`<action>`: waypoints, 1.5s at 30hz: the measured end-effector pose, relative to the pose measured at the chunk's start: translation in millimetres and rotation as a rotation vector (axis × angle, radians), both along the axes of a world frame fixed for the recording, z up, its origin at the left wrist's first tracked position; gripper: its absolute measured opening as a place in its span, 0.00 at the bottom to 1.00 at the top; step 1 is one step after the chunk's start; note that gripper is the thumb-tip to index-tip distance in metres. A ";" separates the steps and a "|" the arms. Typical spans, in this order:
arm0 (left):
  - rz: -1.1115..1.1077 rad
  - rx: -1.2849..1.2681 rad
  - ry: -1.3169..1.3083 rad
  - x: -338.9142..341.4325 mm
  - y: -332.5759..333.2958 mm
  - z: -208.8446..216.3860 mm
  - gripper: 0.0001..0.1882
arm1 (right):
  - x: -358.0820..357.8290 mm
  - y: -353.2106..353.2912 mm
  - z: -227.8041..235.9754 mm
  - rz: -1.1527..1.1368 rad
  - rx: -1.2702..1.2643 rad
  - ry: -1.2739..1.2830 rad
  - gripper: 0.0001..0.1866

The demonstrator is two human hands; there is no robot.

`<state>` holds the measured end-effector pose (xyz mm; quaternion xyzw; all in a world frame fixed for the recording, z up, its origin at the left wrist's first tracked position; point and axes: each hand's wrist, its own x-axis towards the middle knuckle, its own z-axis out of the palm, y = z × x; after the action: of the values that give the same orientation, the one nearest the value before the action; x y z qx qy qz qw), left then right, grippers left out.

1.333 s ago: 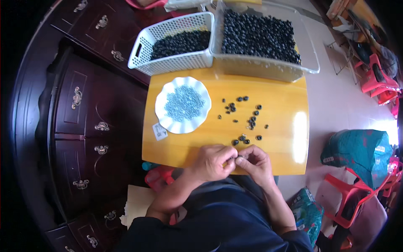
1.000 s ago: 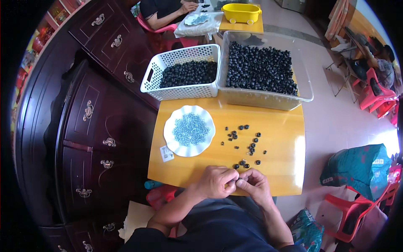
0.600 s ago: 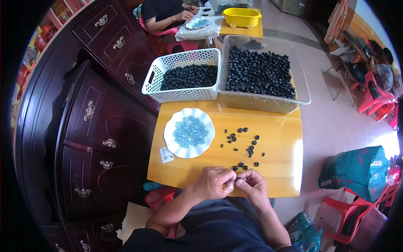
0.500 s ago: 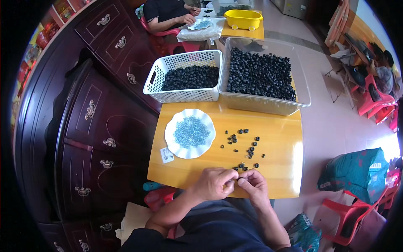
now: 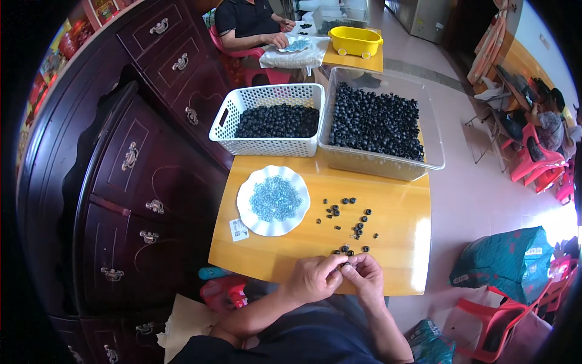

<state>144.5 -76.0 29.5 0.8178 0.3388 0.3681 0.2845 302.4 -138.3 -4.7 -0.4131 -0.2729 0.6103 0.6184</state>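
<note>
A small black ring part (image 5: 343, 264) is pinched between the fingertips of both hands at the near table edge. More loose black rings (image 5: 351, 225) are scattered just beyond, lying flat on the yellow tabletop.

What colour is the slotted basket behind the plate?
White, seen in the head view: the basket holds black parts.

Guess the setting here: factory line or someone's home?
Likely a home or small workshop doing piecework: dark wooden cabinet, low wooden table with loose black parts, white basket and clear bin full of them, red plastic chairs.
</note>
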 end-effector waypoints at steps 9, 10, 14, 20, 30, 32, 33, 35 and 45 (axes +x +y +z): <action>0.027 0.077 -0.005 -2.3 2.9 -3.0 0.09 | -5.2 -0.2 -2.1 -0.038 0.001 0.017 0.07; 0.029 0.072 -0.002 -2.2 2.7 -2.3 0.08 | -5.4 -0.8 -0.5 -0.041 0.002 0.017 0.07; 0.027 0.050 0.006 -1.6 5.1 1.2 0.08 | -6.2 -0.9 3.2 -0.089 -0.012 -0.016 0.07; 0.041 0.005 -0.039 -1.7 5.1 19.2 0.06 | -0.4 9.9 10.0 -0.170 -0.048 0.253 0.08; -0.091 0.084 0.237 2.1 -6.7 5.8 0.03 | -15.9 18.0 -1.6 -0.013 -0.128 0.729 0.13; -0.112 0.101 0.273 -1.1 -6.2 5.5 0.04 | -16.1 19.3 -4.6 -0.026 -0.160 0.738 0.14; -0.110 0.100 0.276 -1.8 -6.4 6.1 0.04 | -14.9 19.6 -4.3 -0.024 -0.162 0.740 0.14; -0.110 0.098 0.251 -2.4 -7.9 9.3 0.06 | -11.1 20.2 -2.5 -0.021 -0.164 0.799 0.14; -0.085 0.122 0.194 -5.3 -14.8 12.1 0.07 | -15.4 16.2 -6.1 -0.008 -0.162 0.864 0.14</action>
<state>139.2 -90.9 41.6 0.8791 0.3067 0.2947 0.2152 286.9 -122.0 -10.9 -0.1680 0.0610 0.7440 0.6438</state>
